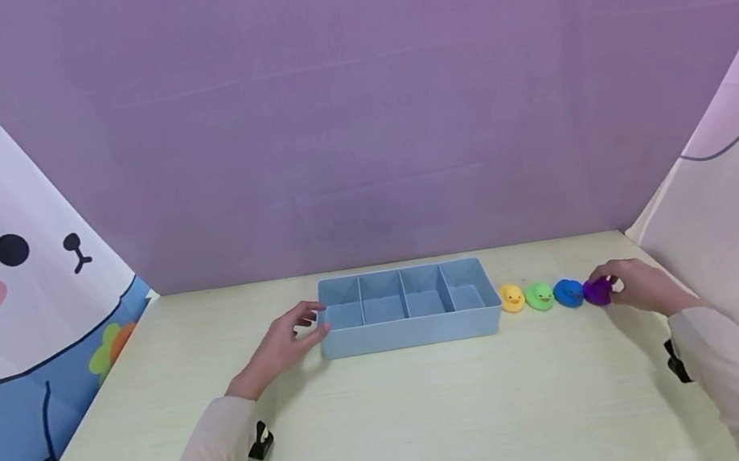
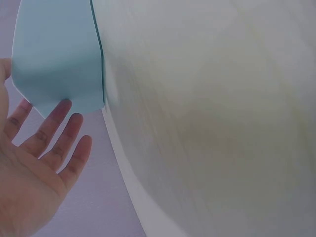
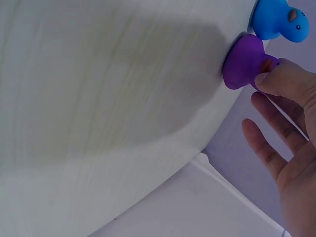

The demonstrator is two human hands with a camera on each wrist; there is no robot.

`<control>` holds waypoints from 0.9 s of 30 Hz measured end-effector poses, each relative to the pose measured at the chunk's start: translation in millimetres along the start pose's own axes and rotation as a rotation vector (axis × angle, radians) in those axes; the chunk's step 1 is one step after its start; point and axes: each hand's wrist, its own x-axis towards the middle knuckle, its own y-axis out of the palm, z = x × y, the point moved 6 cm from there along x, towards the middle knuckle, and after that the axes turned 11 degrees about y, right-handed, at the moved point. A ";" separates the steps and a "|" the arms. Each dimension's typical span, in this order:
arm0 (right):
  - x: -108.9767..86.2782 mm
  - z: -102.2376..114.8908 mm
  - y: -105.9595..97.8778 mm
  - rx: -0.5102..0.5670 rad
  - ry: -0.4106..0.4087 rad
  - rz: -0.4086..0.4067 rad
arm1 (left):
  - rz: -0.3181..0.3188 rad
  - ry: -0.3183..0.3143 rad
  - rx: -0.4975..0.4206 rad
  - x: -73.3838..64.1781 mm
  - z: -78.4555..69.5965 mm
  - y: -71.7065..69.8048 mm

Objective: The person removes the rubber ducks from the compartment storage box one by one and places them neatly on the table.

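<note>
A light-blue box (image 1: pixel 410 334) with several compartments side by side stands on the table, its inside bare. At its left end is my left hand (image 1: pixel 284 336), fingers spread and fairly straight, fingertips right at the end wall (image 2: pixel 59 49). My right hand (image 1: pixel 645 284) pinches a purple toy duck (image 3: pixel 242 61) by the head between thumb and fingers, its base at the tabletop. This duck ends a row running right from the box: a yellow duck (image 1: pixel 512 298), a green duck (image 1: pixel 540 296) and a blue duck (image 1: pixel 568 293) come before it.
The pale wooden table (image 1: pixel 403 429) reaches back to a purple cloth wall (image 1: pixel 348 103). Printed cloth panels, one with a cartoon face (image 1: pixel 25 321), hang along the left and right sides. A black strap piece (image 1: pixel 260 441) sits by the left sleeve.
</note>
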 end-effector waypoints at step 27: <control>-2.5 9.4 -10.0 -0.013 0.001 -0.034 | 0.049 0.040 0.080 2.6 -6.9 -14.0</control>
